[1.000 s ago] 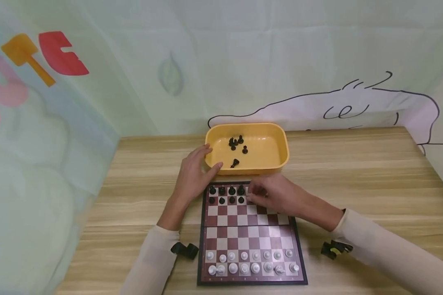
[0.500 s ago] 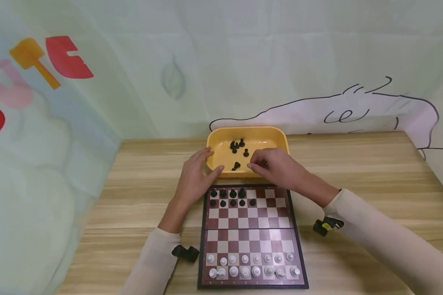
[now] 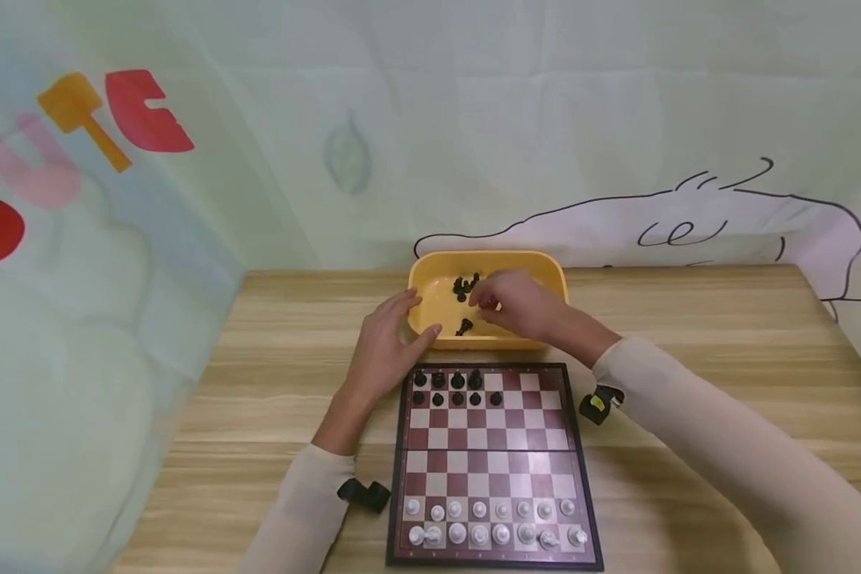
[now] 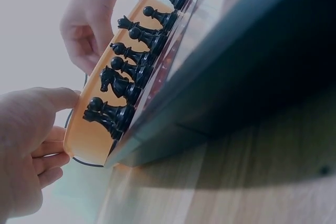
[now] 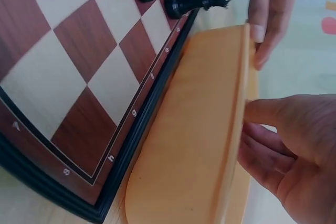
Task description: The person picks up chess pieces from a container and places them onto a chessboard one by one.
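Observation:
A yellow tray [image 3: 495, 343] stands behind the chessboard [image 3: 488, 438] with several black chess pieces inside. My left hand [image 3: 383, 347] holds its left front corner, thumb at the front rim and fingers along the left side. Over the tray, my right hand [image 3: 520, 303] has bent fingers down beside a cluster of black pieces [image 3: 462, 287]; whether they pinch a piece is hidden. One black piece [image 3: 464, 327] lies tipped near the tray's front. On the board's far side, four back-row pieces including a black knight [image 4: 118, 83] stand behind a partial row of black pawns [image 3: 497, 398].
White chess pieces [image 3: 479, 534] fill two rows at the board's near side. The wooden table [image 3: 689, 335] extends to both sides, and a printed cloth backdrop [image 3: 473, 143] hangs behind it. Black cameras [image 3: 364, 494] sit at both wrists.
My right hand has left a black pawn on the board, in the row's fifth square, and moved up and back into the tray. The left hand stays at the tray's corner.

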Motion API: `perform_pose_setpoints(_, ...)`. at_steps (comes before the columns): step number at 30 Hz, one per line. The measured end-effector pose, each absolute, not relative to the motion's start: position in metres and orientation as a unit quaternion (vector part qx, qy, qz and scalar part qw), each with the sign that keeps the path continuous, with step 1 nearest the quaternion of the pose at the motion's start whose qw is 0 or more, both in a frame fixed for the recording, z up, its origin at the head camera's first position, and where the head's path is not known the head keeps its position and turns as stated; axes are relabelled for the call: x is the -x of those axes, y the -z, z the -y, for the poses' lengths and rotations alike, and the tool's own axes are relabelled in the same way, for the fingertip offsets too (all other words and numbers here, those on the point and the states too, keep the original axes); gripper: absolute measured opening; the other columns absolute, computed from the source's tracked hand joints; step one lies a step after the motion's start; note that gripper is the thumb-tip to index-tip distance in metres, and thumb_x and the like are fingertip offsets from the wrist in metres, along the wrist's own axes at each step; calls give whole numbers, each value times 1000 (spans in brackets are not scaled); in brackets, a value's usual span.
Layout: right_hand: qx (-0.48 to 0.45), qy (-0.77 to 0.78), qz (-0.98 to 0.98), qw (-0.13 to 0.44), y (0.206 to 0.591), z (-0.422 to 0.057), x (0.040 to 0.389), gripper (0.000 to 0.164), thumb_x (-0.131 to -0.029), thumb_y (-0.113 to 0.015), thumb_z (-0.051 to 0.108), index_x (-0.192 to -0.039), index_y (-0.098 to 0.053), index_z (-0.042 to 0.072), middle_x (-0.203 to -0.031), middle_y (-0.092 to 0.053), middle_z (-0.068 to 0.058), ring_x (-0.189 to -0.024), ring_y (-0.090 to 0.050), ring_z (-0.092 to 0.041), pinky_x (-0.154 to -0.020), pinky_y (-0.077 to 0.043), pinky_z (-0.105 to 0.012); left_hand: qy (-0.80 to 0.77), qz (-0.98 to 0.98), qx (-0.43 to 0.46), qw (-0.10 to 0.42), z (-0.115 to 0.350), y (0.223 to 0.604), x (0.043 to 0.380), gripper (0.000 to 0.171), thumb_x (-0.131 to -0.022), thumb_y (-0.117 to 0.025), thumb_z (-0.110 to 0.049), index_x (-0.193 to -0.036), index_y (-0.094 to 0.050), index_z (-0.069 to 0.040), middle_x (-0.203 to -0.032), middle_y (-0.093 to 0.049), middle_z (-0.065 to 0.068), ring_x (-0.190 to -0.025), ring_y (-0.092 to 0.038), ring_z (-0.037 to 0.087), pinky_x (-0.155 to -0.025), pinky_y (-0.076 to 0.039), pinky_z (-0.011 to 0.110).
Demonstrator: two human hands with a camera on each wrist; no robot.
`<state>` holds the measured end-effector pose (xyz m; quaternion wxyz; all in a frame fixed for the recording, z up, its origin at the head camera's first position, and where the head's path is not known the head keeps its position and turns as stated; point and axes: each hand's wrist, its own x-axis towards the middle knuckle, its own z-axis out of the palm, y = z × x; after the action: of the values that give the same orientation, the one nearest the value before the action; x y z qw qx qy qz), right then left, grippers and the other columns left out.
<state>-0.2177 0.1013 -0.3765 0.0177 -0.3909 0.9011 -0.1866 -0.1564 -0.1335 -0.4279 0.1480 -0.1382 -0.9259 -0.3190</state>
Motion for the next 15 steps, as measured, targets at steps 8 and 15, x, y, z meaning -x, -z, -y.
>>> perform_pose_setpoints(8, 451, 92, -885, 66, 385, -83, 225, 29, -81, -74, 19, -109, -70, 15, -109, -64, 1, -102, -55, -16, -90, -44, -31, 316, 927, 138, 147, 134, 429, 157, 59, -87, -60, -50, -127, -56, -7, -140, -47, 5, -128, -38, 20, -105, -28, 42)
perform_pose_setpoints(15, 460, 72, -882, 69, 388, -71, 231, 24, -78, -76, 16, -102, -73, 19, -105, -64, 3, -100, -54, -14, -89, -44, -30, 318, 926, 139, 148, 134, 431, 157, 59, -87, -59, -51, -127, -56, -7, -140, -48, 5, -128, -39, 19, -105, -28, 41)
